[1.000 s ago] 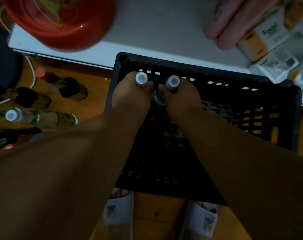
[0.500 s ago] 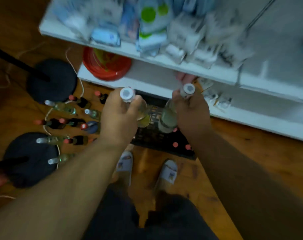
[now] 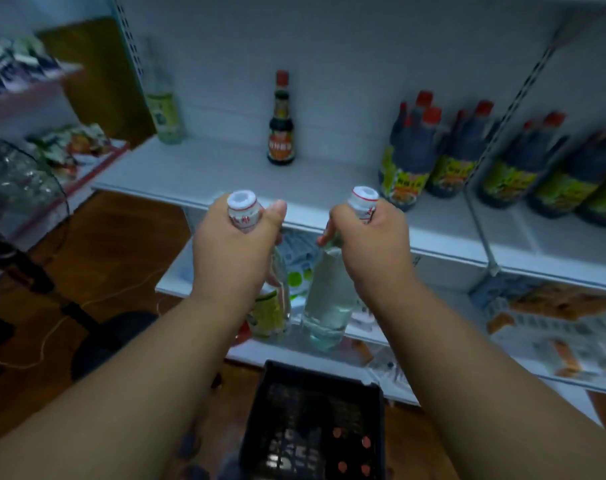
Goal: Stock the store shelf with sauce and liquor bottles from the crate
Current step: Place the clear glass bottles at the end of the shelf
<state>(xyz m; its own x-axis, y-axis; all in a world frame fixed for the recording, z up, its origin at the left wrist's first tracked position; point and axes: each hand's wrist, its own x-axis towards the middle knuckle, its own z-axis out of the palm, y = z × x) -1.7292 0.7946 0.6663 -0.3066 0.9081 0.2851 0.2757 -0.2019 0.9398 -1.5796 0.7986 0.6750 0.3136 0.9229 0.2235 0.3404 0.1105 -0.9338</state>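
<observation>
left hand (image 3: pixel 237 249) gripping clear glass bottle (image 3: pixel 272 306), right hand (image 3: pixel 370 244) gripping another

A fan (image 3: pixel 14 188) with a dark round base (image 3: pixel 111 344) is seen standing on the wooden floor (image 3: pixel 121 237) at left. Packaged snacks (image 3: pixel 69 143) are stacked on a pink-edged side rack (image 3: pixel 97 164). Boxed goods (image 3: pixel 551 327) are laid out lower right. A pale cord (image 3: pixel 97 299) is trailed across the floor.

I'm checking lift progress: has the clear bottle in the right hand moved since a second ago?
Yes. The right hand has lifted the clear bottle up out of the black crate; it now hangs well above it, before the shelf.
</observation>
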